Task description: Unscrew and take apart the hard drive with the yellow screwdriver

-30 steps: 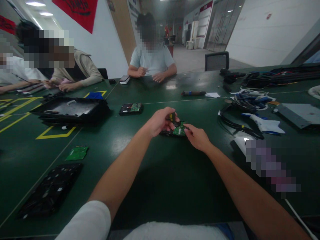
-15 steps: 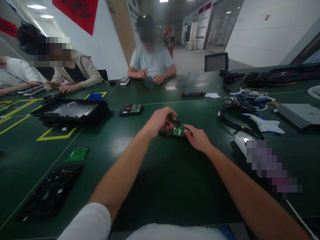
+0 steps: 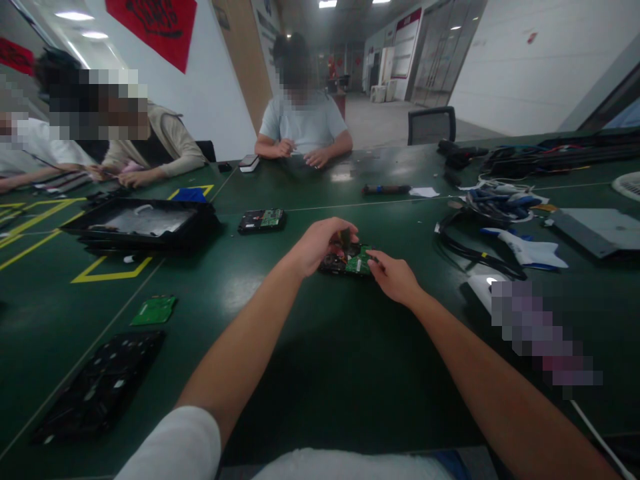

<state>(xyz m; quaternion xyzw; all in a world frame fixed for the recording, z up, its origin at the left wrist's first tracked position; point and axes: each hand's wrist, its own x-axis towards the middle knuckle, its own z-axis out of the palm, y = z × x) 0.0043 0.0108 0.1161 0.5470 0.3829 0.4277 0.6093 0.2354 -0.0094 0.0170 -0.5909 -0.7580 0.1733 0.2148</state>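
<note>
A hard drive [image 3: 356,265] with a green circuit board on top lies on the dark green table in front of me. My left hand [image 3: 325,245] arches over its left end, fingers closed around a small dark thing that I cannot make out; its lower part is hidden by the fingers. At the drive's right end, my right hand [image 3: 393,272] grips the edge between thumb and fingers. Another hard drive [image 3: 261,220] sits further back to the left, also board side up.
Nearer left lie a loose green circuit board [image 3: 154,311] and a black casing [image 3: 100,387]. Behind them stands a black tray [image 3: 137,220]. Coiled cables [image 3: 500,200], a white-and-blue glove-like item [image 3: 537,250] and a grey metal box [image 3: 600,230] occupy the right. People sit across the table.
My left hand has shifted very slightly to the right over the drive, and the dark thing in its fingers has turned a little. My right hand stays at the drive's edge.
</note>
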